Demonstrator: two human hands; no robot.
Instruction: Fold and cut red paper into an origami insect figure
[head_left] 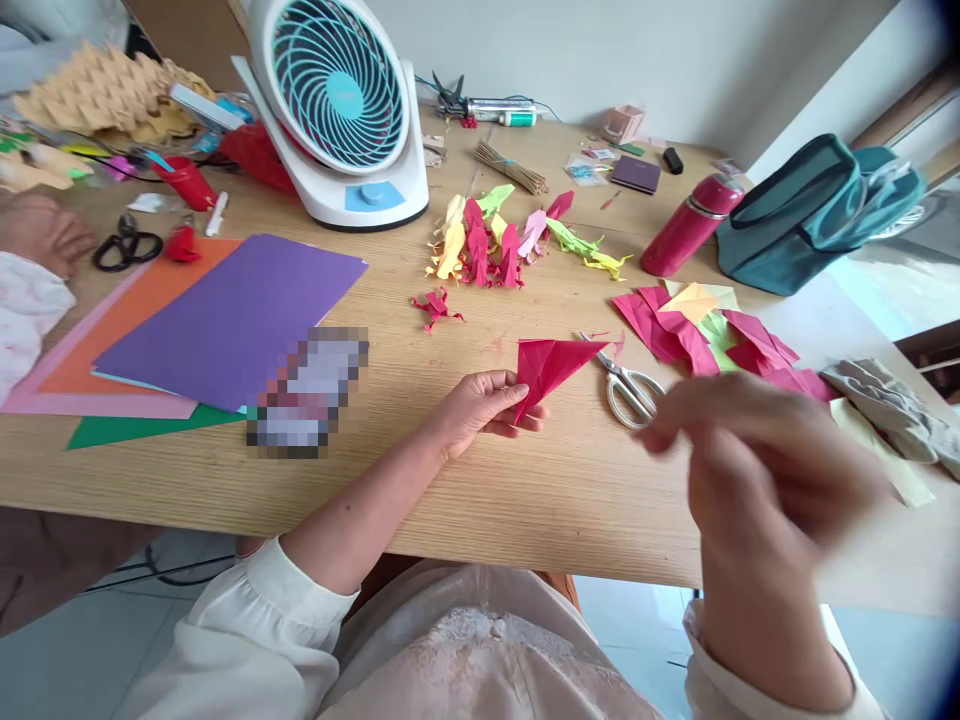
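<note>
At centre, the left hand (487, 405) pinches a folded crimson paper triangle (553, 362), long tip rightward, the blurred right hand (765, 460) apart at lower right, grip unclear.

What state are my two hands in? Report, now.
Left hand: closed, holding the red paper.
Right hand: blurred, cannot tell whether open or closed.

It looks like a craft workspace: the wooden tabletop (540, 510) carries coloured paper (240, 310), scissors (634, 397), folded figures (510, 255) and bundled sticks (511, 167).
</note>
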